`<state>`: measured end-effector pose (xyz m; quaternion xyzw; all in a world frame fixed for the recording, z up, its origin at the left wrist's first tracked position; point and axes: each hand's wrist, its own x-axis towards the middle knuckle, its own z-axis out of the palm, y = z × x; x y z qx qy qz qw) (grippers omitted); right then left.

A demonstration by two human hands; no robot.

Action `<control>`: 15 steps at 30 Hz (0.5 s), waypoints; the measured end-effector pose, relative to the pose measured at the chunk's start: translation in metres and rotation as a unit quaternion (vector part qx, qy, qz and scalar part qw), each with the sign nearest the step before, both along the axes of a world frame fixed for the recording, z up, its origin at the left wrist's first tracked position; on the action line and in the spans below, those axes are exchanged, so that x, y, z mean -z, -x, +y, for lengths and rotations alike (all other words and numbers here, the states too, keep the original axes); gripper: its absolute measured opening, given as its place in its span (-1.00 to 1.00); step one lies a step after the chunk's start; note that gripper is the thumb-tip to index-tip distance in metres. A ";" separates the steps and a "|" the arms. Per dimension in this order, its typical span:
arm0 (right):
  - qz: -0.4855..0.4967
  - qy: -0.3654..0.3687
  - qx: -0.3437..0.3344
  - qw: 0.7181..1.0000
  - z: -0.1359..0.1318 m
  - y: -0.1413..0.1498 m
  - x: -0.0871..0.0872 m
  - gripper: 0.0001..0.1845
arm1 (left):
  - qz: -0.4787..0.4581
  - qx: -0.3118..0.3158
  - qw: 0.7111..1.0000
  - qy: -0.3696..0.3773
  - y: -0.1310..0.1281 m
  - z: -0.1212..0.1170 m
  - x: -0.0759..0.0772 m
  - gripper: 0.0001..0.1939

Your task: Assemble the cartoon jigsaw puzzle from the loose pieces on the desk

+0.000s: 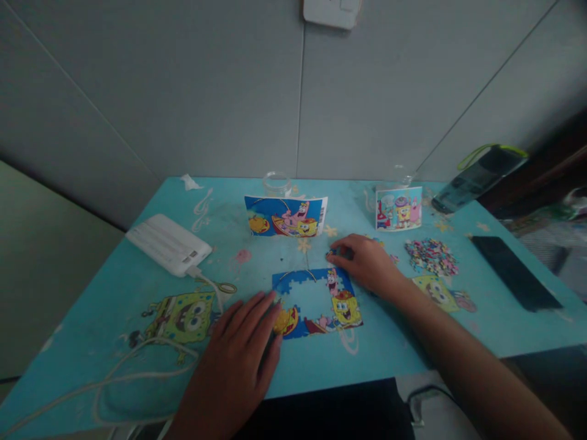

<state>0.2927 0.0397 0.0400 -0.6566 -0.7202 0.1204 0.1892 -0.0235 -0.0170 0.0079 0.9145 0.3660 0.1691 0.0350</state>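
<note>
A partly assembled jigsaw puzzle lies flat on the table, its frame joined around a hole where the tabletop shows. My left hand rests flat with fingers outstretched, the fingertips at the puzzle's left edge. Just beyond the upper right corner, my right hand is closed in a pinch on a small dark puzzle piece. Behind the puzzle stands a reference picture with the same cartoon scene. A few loose pieces lie partly hidden behind my right hand.
A heap of tiny colourful pieces sits to the right, below a smaller picture card. A black phone and a tilted bottle are farther right. On the left are a white power bank and its cable.
</note>
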 end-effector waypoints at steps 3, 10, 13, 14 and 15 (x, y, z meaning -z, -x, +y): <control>0.024 -0.009 -0.009 1.000 0.000 -0.001 0.002 -0.79 | -0.001 0.000 1.000 -0.002 0.000 0.000 -0.001 -0.52; 0.067 0.009 0.010 0.998 -0.002 -0.006 -0.002 -0.88 | 0.002 -0.002 1.000 0.005 0.000 -0.002 -0.001 -0.52; 0.107 -0.002 0.007 0.994 -0.011 -0.006 -0.009 -0.88 | 0.003 -0.005 1.000 0.009 0.000 -0.002 -0.001 -0.52; 0.129 -0.002 -0.003 0.992 -0.014 -0.005 -0.011 -0.87 | 0.004 -0.007 1.000 0.011 -0.001 -0.002 -0.002 -0.52; 0.154 0.004 -0.019 0.988 -0.017 -0.003 -0.013 -0.86 | 0.006 -0.008 1.000 0.013 -0.001 -0.002 -0.002 -0.52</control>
